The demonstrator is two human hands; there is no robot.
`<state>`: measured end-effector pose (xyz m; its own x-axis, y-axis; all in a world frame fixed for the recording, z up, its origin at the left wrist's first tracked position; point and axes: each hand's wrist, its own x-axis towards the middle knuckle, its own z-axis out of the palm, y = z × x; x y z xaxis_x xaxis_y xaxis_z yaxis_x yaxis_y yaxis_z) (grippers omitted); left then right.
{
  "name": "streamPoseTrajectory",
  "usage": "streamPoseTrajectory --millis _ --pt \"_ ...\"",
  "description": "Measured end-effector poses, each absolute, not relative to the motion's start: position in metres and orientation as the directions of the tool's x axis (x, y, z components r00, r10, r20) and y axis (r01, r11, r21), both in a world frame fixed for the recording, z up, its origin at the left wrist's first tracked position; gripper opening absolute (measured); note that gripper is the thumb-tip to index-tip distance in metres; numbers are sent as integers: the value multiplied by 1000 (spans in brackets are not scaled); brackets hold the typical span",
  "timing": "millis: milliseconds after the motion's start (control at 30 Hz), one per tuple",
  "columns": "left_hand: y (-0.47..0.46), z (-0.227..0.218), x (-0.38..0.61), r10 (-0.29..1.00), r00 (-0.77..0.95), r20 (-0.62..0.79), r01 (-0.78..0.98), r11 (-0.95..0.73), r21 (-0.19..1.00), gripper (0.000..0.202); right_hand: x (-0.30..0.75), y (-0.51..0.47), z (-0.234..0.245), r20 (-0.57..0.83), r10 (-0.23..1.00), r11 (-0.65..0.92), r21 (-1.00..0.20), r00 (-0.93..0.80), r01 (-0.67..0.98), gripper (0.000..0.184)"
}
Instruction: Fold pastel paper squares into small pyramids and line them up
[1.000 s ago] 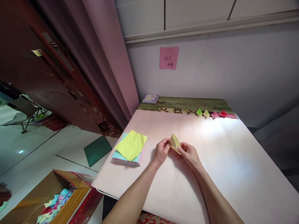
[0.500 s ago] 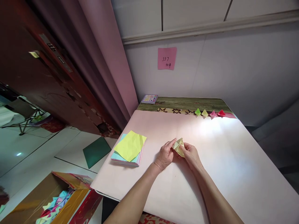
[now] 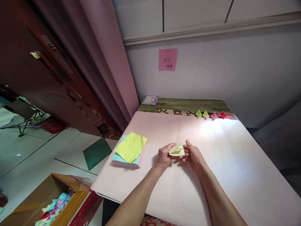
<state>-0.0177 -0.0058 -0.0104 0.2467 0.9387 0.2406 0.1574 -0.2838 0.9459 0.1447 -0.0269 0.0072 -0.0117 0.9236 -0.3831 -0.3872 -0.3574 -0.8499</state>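
A small folded piece of pale yellow paper (image 3: 176, 150) is held between both hands just above the white table (image 3: 225, 163). My left hand (image 3: 164, 156) pinches its left side with fingers curled under it. My right hand (image 3: 195, 156) grips its right edge, thumb up along the fold. A stack of coloured paper sheets (image 3: 129, 150), with a creased yellow sheet on top, lies to the left of my hands.
Several small folded paper figures (image 3: 210, 114), green, yellow, pink and red, stand in a row at the table's far edge. A small printed packet (image 3: 150, 99) lies at the far left corner. A cardboard box (image 3: 47, 204) of folded pieces sits on the floor at left. A pink note (image 3: 167, 59) hangs on the wall.
The yellow paper has gone from an upright pointed shape to a flatter, sideways one. Both hands shifted their grip on it and the right thumb has lifted.
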Motion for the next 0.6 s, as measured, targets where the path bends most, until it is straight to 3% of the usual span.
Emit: streamPoseTrajectory --millis 100,200,433,600 --pt "1 -7 -22 972 236 -12 -79 31 996 39 144 -26 8 -339 939 -286 -871 65 -400 49" --pt "4 0 -28 950 292 -107 -206 172 963 47 139 -28 11 -253 965 -215 -914 69 -345 49" --pt "-6 5 -28 870 479 -118 -123 199 972 34 126 -33 13 -151 987 -136 -968 56 -211 41" --pt "0 5 -25 962 266 -53 -195 107 975 29 129 -32 8 -186 977 -164 -969 106 -185 40"
